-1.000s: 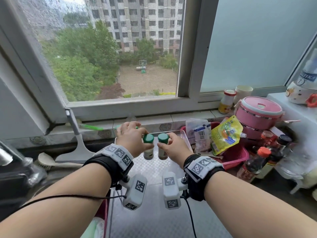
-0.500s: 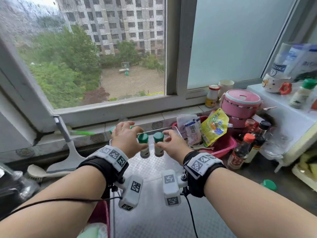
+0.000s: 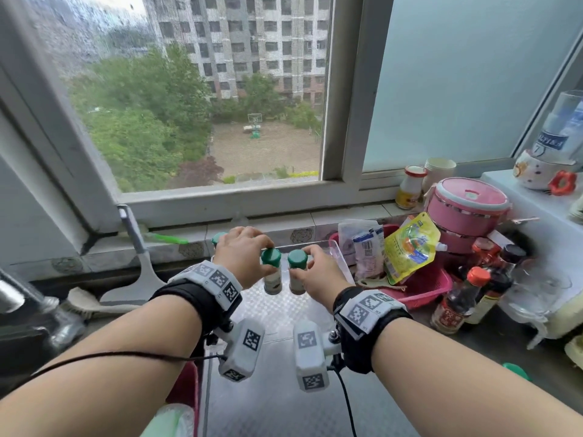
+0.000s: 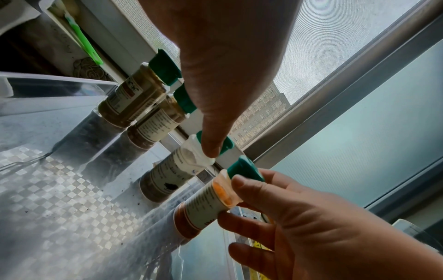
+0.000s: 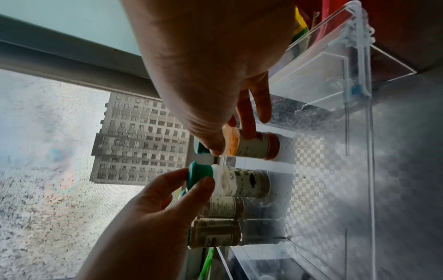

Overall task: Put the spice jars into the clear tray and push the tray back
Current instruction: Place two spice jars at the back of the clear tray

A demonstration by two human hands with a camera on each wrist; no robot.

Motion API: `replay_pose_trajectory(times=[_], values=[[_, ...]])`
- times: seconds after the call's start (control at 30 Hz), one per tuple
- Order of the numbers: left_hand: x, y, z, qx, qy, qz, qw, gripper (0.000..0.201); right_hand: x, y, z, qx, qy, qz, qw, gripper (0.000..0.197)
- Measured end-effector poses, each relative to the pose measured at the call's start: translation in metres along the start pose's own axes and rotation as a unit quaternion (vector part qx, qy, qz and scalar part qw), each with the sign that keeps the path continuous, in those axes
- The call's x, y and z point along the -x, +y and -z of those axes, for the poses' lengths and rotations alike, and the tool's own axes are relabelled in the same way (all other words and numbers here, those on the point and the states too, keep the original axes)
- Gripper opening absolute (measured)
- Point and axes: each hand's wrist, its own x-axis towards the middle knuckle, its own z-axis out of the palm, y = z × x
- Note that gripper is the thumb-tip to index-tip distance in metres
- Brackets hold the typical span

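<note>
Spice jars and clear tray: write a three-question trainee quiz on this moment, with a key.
1. True or false: the right hand grips the green-capped spice jar of orange powder.
2. How many green-capped jars in all show in the left wrist view? A two; B four; C six.
3. Fill in: the pink plastic basket sits to the ___ of the clear plastic tray.

Key: 1 true; 2 B; 3 right.

Four green-capped spice jars (image 4: 165,178), one clear tray (image 5: 354,113), two hands (image 3: 243,257), one pink lunch box (image 3: 470,200).
</note>
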Motion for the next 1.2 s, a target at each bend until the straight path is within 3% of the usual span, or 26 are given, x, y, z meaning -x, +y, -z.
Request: replay_pose_trajectory(times=[0.37,0.93,1.2], values=[[-0.033,-0.009,0.003,-0.007,-0.004,0.049,0.999,0.046,-0.033,-0.009,0.006,0.021,-0.042,0.016,0.999,0.034],[-0.039,-0.009,0.001,0.003,0.008,0.056,0.998,0.044,-0.056,-0.024,-0.005,0.005,-0.052,0.024,0.998,0.044],[-0.028,-0.005,0.003,0.025,0.027,0.042,0.998,0.063,-0.044,-0.014,0.001,-0.046,-0.050,0.000,0.998,0.057]])
